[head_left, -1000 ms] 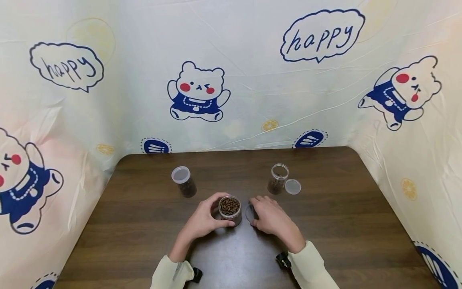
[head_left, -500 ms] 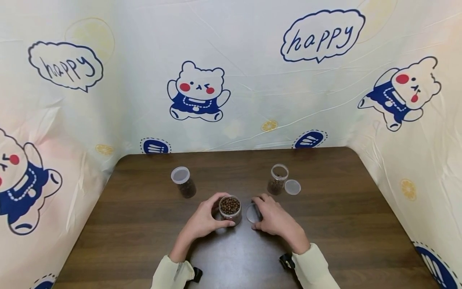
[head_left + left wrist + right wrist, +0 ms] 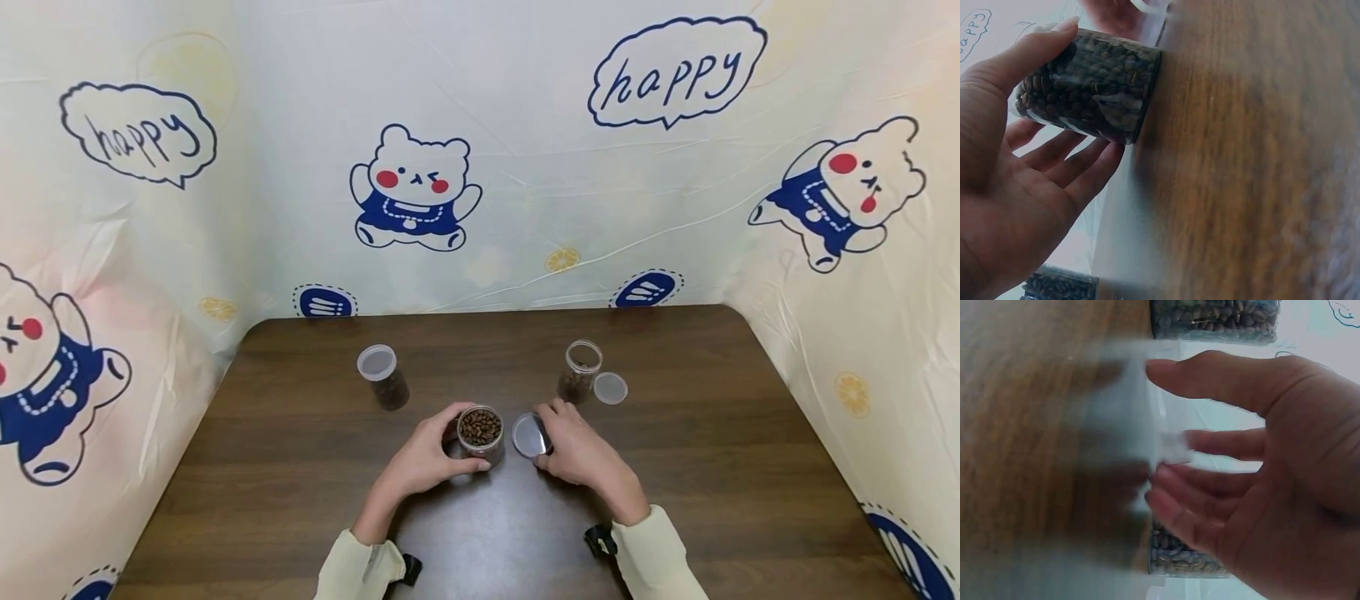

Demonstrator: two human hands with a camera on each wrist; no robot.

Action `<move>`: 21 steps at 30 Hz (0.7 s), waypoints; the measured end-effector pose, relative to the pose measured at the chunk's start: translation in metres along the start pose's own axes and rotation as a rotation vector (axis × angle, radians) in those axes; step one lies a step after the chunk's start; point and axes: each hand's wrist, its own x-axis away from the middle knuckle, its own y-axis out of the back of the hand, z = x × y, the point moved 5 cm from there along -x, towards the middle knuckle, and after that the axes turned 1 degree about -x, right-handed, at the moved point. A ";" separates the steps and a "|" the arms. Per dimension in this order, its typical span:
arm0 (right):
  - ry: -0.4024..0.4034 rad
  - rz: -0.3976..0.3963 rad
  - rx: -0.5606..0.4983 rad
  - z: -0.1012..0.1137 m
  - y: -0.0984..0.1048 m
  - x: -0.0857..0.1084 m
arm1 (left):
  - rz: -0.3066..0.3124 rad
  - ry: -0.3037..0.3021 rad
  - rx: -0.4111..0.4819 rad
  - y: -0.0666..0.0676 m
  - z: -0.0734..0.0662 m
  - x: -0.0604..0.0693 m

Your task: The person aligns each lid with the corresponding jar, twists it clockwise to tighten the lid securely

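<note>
My left hand (image 3: 429,450) grips a clear, uncapped jar (image 3: 1094,84) of dark brown coffee beans (image 3: 480,426), thumb on the near side and fingers round the back. The jar stands upright on the table. Just to its right, a round, clear lid (image 3: 529,436) lies between the thumb and fingers of my right hand (image 3: 581,450), which pinches it at its right-hand edge. In the right wrist view the lid (image 3: 1169,415) looks blurred and see-through, low over the tabletop.
A capped jar of beans (image 3: 390,390) stands at the back left of the brown table (image 3: 285,467). At the back right stands an uncapped jar (image 3: 576,383), with its loose lid (image 3: 611,388) beside it. A printed cloth (image 3: 525,192) rises behind the table.
My right hand has shifted slightly to the right, away from the jar, and the lid has moved with it, showing more of its face. The left hand and its jar have stayed put.
</note>
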 end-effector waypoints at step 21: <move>-0.012 0.041 -0.107 0.003 0.001 -0.001 | 0.002 -0.029 0.007 0.000 0.000 0.000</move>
